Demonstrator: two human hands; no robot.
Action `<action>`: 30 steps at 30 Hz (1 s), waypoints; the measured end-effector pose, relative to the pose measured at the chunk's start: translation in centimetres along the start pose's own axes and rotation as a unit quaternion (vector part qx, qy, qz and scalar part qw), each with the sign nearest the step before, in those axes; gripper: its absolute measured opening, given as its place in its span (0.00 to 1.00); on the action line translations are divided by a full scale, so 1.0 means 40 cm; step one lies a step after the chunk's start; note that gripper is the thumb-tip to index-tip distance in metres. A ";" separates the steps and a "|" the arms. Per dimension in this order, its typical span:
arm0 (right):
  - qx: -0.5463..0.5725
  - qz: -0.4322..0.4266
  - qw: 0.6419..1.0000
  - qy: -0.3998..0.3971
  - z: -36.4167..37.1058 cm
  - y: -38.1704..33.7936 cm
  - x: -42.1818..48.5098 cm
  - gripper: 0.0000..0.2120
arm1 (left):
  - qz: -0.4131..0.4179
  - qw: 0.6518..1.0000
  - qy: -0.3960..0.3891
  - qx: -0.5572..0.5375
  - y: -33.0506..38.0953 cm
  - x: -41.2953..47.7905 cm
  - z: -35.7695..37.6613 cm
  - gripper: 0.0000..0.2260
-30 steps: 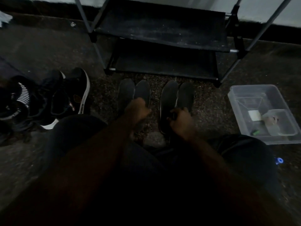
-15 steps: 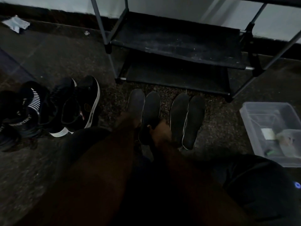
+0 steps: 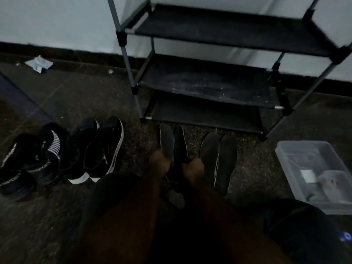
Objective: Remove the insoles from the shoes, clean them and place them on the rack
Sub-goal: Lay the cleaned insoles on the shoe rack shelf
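As the insoles point straight at the rack ahead, my right hand pinches the dark insole. Left hand: I cannot tell

White letters ending in "SPORT" run along the side of a black shoe on the near left. A second black shoe, further left, bears the same word. Any letters before it are too blurred. Nothing else is legible.

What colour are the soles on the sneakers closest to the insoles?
White soles under black uppers; head view.
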State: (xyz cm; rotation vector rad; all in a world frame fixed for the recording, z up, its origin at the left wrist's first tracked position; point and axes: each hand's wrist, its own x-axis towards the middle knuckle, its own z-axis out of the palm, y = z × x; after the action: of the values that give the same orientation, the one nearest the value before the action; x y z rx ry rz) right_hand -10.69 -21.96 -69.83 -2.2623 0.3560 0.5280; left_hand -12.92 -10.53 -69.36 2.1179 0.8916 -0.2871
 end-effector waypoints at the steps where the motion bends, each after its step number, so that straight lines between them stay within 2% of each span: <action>1: 0.006 -0.026 1.000 -0.004 -0.031 -0.011 -0.012 0.13 | 0.018 1.000 0.009 -0.011 0.013 -0.016 -0.010 0.16; 6: 0.116 -0.117 0.986 0.032 -0.162 -0.054 -0.059 0.03 | 0.093 0.987 0.048 -0.122 0.068 -0.093 -0.056 0.12; 7: 0.131 -0.133 0.981 0.046 -0.182 -0.053 -0.068 0.03 | 0.102 0.984 0.053 -0.139 0.073 -0.107 -0.067 0.12; 10: 0.136 -0.110 0.984 0.035 -0.227 -0.029 -0.094 0.06 | 0.097 0.985 0.065 -0.126 0.072 -0.149 -0.089 0.12; 13: 0.188 -0.113 0.974 0.046 -0.294 -0.037 -0.128 0.06 | 0.146 0.978 0.074 -0.128 0.115 -0.182 -0.121 0.14; 15: 0.239 -0.151 0.957 0.071 -0.345 -0.052 -0.160 0.06 | 0.184 0.967 0.071 -0.163 0.168 -0.208 -0.154 0.14; 18: 0.318 -0.180 0.929 0.067 -0.410 -0.083 -0.209 0.11 | 0.222 0.951 0.079 -0.200 0.239 -0.255 -0.198 0.16; 25: 0.431 -0.214 0.876 0.031 -0.521 -0.184 -0.288 0.14 | 0.332 0.877 0.084 -0.338 0.368 -0.334 -0.257 0.19; 30: 0.462 -0.242 0.853 0.015 -0.561 -0.263 -0.298 0.16 | 0.347 0.864 0.080 -0.355 0.438 -0.331 -0.298 0.23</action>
State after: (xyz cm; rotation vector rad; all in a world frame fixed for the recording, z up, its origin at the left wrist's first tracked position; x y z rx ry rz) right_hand -10.99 -30.58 -43.70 -1.3299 0.0131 0.0119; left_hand -11.68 -15.71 -44.96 1.6158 0.1957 0.5302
